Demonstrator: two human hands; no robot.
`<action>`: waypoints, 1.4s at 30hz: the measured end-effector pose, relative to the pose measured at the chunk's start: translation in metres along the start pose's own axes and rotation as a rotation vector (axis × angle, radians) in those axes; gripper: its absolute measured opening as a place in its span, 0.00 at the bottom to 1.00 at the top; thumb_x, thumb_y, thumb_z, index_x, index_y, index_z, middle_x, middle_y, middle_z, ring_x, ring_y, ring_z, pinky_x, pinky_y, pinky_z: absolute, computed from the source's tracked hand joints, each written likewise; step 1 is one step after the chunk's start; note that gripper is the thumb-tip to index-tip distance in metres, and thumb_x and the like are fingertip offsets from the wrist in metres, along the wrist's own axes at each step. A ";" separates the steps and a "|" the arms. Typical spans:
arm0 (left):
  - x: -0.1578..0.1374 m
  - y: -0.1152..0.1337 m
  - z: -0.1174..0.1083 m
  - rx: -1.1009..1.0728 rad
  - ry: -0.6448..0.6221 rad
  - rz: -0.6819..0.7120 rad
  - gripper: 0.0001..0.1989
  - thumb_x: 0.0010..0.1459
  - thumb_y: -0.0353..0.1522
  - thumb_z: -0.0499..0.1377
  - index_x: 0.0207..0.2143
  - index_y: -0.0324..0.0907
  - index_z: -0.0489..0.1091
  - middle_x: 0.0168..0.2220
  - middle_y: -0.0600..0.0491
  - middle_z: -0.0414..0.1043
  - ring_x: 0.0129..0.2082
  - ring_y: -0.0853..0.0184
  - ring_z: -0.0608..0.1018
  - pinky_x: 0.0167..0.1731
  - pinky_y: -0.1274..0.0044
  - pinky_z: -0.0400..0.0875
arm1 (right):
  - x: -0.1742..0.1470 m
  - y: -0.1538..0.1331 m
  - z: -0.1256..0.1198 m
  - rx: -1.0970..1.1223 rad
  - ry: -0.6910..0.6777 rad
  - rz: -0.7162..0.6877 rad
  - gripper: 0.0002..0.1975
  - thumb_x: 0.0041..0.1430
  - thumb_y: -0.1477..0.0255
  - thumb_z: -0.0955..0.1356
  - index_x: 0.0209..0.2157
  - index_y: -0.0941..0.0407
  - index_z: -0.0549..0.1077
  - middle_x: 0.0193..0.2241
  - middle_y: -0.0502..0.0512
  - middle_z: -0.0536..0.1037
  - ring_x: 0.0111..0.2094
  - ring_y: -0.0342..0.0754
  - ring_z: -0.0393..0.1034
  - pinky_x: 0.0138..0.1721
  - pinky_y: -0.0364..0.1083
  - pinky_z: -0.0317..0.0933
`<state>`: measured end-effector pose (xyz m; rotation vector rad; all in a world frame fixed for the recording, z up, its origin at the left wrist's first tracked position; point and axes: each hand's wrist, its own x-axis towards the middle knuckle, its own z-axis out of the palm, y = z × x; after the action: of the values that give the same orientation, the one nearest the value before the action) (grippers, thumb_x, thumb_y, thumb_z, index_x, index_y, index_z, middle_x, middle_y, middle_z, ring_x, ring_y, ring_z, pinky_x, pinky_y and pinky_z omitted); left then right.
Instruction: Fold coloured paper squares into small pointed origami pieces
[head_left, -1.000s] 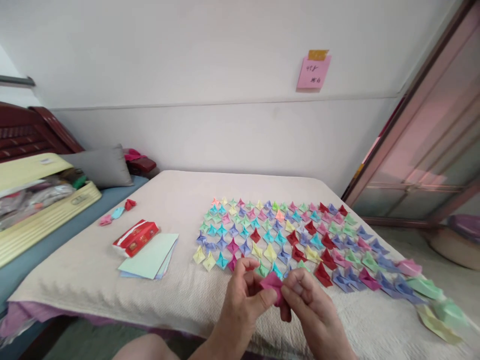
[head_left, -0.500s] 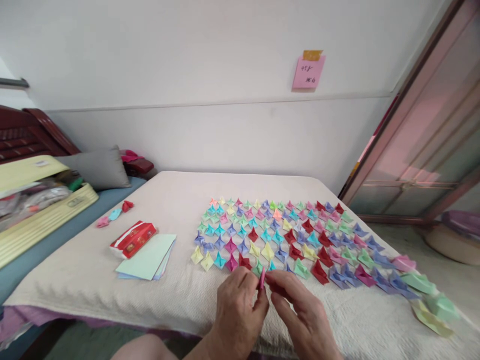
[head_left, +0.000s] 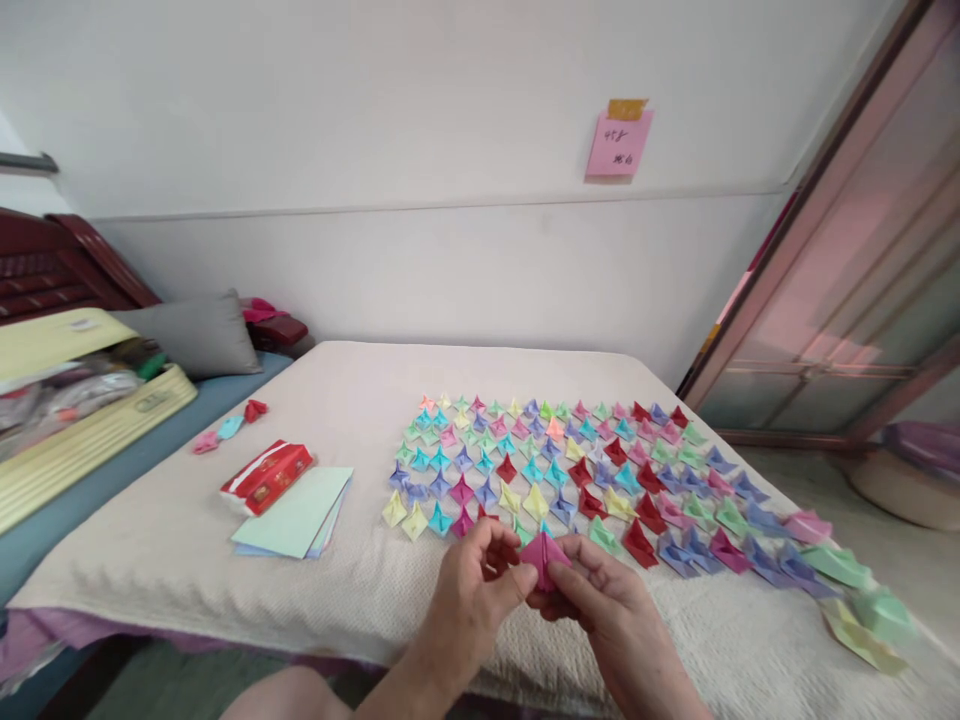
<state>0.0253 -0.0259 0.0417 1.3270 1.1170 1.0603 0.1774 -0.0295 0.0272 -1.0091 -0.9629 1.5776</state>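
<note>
A small folded piece of magenta paper (head_left: 545,558), diamond-shaped with a crease down its middle, is held up between my two hands over the near edge of the bed. My left hand (head_left: 480,590) pinches its left side with the thumb and curled fingers. On the other side, my right hand (head_left: 600,600) grips it, thumb on the front face and fingers behind. Just beyond my hands lie rows of folded paper pieces (head_left: 536,500) in many colours; my fingers cover some in the nearest row.
A stack of pale green and blue paper sheets (head_left: 300,515) lies left, beside a red tissue packet (head_left: 268,477). Farther left are three small folded papers (head_left: 230,428). A yellow box (head_left: 97,420) and grey pillow (head_left: 199,335) stand beyond. A pink note (head_left: 619,143) hangs on the wall.
The magenta paper was edge-on and thin between my fingers; now its broad face shows toward me. Both hands have turned, and my right thumb has come onto its front.
</note>
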 end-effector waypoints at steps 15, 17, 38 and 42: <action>-0.002 -0.009 0.013 -0.316 0.031 -0.031 0.04 0.50 0.30 0.60 0.26 0.39 0.66 0.21 0.57 0.67 0.21 0.72 0.68 0.22 0.80 0.63 | -0.001 -0.002 0.009 -0.099 0.042 -0.079 0.09 0.48 0.67 0.74 0.25 0.57 0.74 0.17 0.47 0.72 0.20 0.42 0.64 0.23 0.41 0.55; -0.003 -0.010 0.015 -0.372 0.054 -0.028 0.04 0.50 0.29 0.60 0.26 0.39 0.66 0.21 0.57 0.67 0.21 0.73 0.68 0.21 0.81 0.62 | -0.002 -0.002 0.010 -0.050 0.042 -0.092 0.07 0.48 0.68 0.74 0.26 0.56 0.75 0.18 0.47 0.73 0.21 0.42 0.65 0.23 0.41 0.55; -0.012 -0.002 0.009 -0.406 -0.077 0.135 0.11 0.50 0.37 0.64 0.33 0.39 0.71 0.27 0.53 0.69 0.27 0.69 0.70 0.28 0.79 0.64 | -0.014 -0.005 -0.003 -0.091 0.013 -0.333 0.06 0.49 0.76 0.73 0.21 0.52 0.78 0.22 0.50 0.75 0.24 0.45 0.66 0.26 0.43 0.62; -0.011 0.005 0.010 -0.403 -0.177 -0.035 0.14 0.48 0.38 0.66 0.29 0.38 0.69 0.24 0.53 0.70 0.23 0.73 0.66 0.23 0.81 0.59 | -0.016 -0.010 -0.004 -0.213 -0.009 -0.396 0.06 0.52 0.72 0.72 0.23 0.52 0.77 0.21 0.50 0.74 0.24 0.45 0.67 0.27 0.43 0.62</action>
<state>0.0337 -0.0386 0.0458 1.0518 0.7436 1.0539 0.1865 -0.0429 0.0374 -0.8874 -1.2701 1.1698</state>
